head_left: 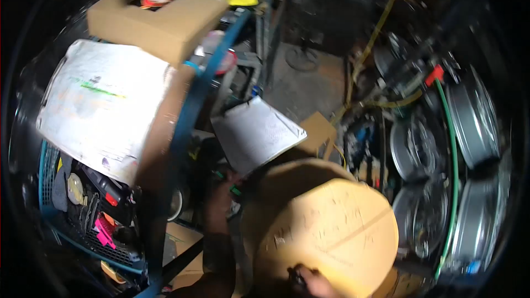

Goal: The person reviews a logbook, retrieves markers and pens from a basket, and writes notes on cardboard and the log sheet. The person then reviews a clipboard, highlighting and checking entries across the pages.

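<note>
My left arm reaches up from the bottom, and my left hand (233,179) is closed at the lower edge of a white pad of paper (258,135), which is tilted and has faint writing on it. Small bits of green show beside the fingers. My right hand (317,285), partly cut off by the bottom edge, is closed around a small dark object (298,277) whose kind I cannot tell. It is over the near side of a large round tan disc (337,232) with handwritten marks. Another round tan piece (298,174) shows behind that disc.
On the left a blue-framed rack (190,116) carries a cardboard box (160,19), a marked white board (105,102) and a basket of tools (91,251). Several metal wheel rims (472,121) stand at the right beside a green hose (450,127). A yellow hose (381,33) hangs behind.
</note>
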Available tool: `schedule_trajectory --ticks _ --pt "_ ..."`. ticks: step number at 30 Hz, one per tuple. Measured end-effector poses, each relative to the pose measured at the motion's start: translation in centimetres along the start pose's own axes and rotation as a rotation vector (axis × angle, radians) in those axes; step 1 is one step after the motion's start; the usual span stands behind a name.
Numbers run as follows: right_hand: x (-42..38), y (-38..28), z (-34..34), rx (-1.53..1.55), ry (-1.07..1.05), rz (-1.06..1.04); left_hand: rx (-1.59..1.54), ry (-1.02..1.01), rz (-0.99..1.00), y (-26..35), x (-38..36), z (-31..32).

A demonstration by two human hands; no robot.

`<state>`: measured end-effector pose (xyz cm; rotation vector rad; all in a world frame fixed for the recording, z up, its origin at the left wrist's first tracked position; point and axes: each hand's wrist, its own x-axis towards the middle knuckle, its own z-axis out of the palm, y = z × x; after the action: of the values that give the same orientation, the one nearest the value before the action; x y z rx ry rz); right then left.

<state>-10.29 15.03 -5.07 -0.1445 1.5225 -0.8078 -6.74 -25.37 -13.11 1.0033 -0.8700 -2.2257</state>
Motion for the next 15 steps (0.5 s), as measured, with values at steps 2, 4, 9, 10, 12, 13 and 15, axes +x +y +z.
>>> schedule_trajectory --ticks 2,4,9,10,12,13,15 --pt "-4.7 -6.8 1.0 -0.559 0.122 -0.353 0.152 -0.078 -0.07 2.9 -5.6 2.2" --pt "-5.5 -7.3 0.8 -0.54 0.205 -0.384 0.299 -0.232 0.199 4.0 -9.7 4.8" --pt "-9.8 -5.3 -4.7 0.143 0.261 -0.549 0.746 -0.294 0.161 6.6 -22.1 11.3" --pt "-10.5 -4.0 -5.6 0.177 0.474 -0.773 0.799 -0.317 0.174 6.0 -24.3 10.7" --pt "-13.3 -2.7 -7.3 0.016 0.792 -0.784 0.803 -0.395 0.082 2.9 -27.4 9.1" --pt "-14.6 -2.1 -7.7 -0.082 0.814 -0.749 0.796 -0.443 0.026 1.3 -29.1 8.7" --pt "-16.0 -0.5 -7.7 -0.146 0.831 -0.652 0.777 -0.556 -0.052 -2.2 -31.7 7.4"
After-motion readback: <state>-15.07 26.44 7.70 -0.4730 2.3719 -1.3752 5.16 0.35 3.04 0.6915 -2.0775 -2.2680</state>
